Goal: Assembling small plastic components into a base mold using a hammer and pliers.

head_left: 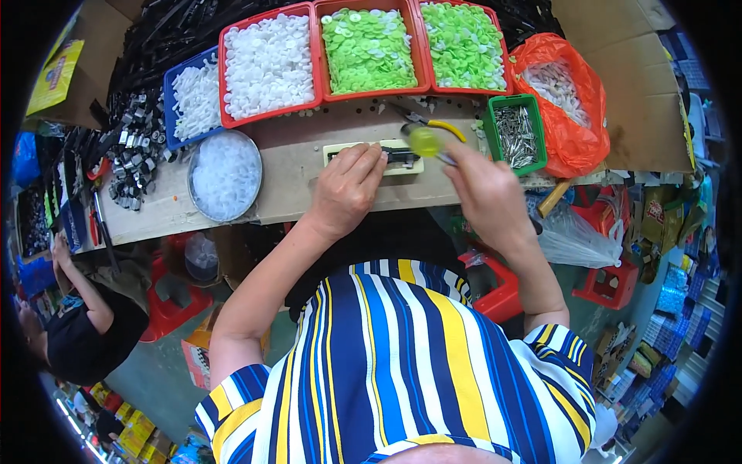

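left hand (345, 189) fingertips pressing black part (400, 158) on cream jig block (372, 157); holding nothing | right hand (485, 193) gripping yellow-green round-handled tool (424, 141) beside it

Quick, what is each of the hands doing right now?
Left hand: fingers curled, pressing down on the small cream block holding a black part.
Right hand: closed on a yellow-green tool handle.

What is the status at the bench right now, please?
Left hand pressing the black part onto the cream jig. Right hand gripping yellow-green tool over it. Pliers lie just behind, apart.
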Tool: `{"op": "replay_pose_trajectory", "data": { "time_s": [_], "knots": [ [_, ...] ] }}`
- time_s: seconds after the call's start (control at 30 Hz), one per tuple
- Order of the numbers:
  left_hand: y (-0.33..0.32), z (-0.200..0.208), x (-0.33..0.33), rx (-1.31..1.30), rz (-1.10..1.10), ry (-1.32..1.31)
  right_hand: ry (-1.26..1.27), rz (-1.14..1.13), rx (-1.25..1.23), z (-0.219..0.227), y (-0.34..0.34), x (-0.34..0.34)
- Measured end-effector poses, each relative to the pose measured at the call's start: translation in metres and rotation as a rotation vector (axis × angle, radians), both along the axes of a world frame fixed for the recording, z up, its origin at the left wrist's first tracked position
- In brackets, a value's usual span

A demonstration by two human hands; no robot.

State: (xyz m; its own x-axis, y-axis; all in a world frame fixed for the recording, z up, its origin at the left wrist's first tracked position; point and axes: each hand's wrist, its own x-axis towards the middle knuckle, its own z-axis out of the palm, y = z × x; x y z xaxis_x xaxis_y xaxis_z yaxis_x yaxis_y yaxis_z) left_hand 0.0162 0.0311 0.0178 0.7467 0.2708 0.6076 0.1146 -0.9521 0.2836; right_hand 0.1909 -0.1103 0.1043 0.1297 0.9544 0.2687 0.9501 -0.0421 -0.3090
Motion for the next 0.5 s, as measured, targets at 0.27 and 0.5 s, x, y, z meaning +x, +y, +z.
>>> {"op": "replay_pose_trajectory", "data": {
  "time_s": [0.27,0.5],
  "knots": [
    [-0.001,-0.003,0.0,0.005,0.0,-0.008,0.049,-0.016,-0.24,-0.035,-0.008,-0.005],
    [-0.003,0.0,-0.001,-0.008,0.014,0.003,0.068,-0.051,-0.047,-0.033,-0.005,-0.01]
  ]
}}
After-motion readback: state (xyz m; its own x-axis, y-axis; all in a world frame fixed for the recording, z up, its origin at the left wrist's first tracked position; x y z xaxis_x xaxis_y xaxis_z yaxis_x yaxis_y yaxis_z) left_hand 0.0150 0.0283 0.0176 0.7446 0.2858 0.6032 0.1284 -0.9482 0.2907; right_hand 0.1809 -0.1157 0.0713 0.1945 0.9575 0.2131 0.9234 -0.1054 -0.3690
